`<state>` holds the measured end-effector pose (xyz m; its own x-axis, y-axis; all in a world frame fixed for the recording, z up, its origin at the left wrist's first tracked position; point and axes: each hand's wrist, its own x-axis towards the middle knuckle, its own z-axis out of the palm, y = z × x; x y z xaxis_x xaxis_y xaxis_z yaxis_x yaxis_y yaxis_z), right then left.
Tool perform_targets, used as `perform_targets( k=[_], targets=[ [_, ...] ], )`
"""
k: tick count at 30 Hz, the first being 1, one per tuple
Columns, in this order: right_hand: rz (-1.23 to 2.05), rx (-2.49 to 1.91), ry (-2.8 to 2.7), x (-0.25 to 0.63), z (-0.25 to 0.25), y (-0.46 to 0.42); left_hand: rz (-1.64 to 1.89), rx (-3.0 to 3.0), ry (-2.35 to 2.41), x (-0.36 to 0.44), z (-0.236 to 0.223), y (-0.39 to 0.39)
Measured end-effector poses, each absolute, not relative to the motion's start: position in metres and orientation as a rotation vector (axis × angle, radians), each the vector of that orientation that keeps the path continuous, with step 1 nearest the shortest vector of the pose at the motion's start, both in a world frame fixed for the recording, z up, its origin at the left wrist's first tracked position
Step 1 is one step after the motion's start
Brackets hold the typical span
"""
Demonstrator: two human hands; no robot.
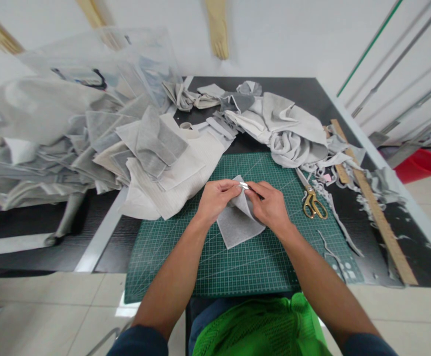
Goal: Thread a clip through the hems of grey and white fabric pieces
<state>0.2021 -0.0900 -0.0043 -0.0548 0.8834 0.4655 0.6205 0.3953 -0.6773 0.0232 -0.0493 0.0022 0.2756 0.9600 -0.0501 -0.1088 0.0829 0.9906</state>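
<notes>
In the head view, the left hand pinches the gray cloth piece mid-frame; the right hand closes around a small shiny tool. Best keep the cloth flat and fingertips off the metal. Fingers hide the tool's shape.

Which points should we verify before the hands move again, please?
1. Left hand pinching the grey cloth: ok.
2. Right hand gripping the cloth's other side: ok.
3. Cloth lying fully flat: not ok, part is lifted between the hands.
4. Scissors apart from both hands: ok, they lie to the right.
5. Long ruler off the green mat: ok.
6. Shiny piece firmly held: cannot tell, fingers partly hide it.
</notes>
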Motion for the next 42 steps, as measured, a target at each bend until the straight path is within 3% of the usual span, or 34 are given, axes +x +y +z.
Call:
perform_targets(
  k=[27, 35, 42],
  targets=[
    [0.443, -1.279, -1.713, 0.200, 0.009, -0.096, 1.075, 1.329, 0.911, 0.024, 0.004, -0.050],
    [0.767, -1.386, -1.634, 0.198, 0.008, -0.095, 1.067, 1.378, 0.961, 0.025, -0.001, -0.048],
    [0.807, -1.294, -1.765, 0.212, 0.012, -0.092, 1.080, 1.361, 0.944, 0.014, 0.004, -0.044]
  ],
)
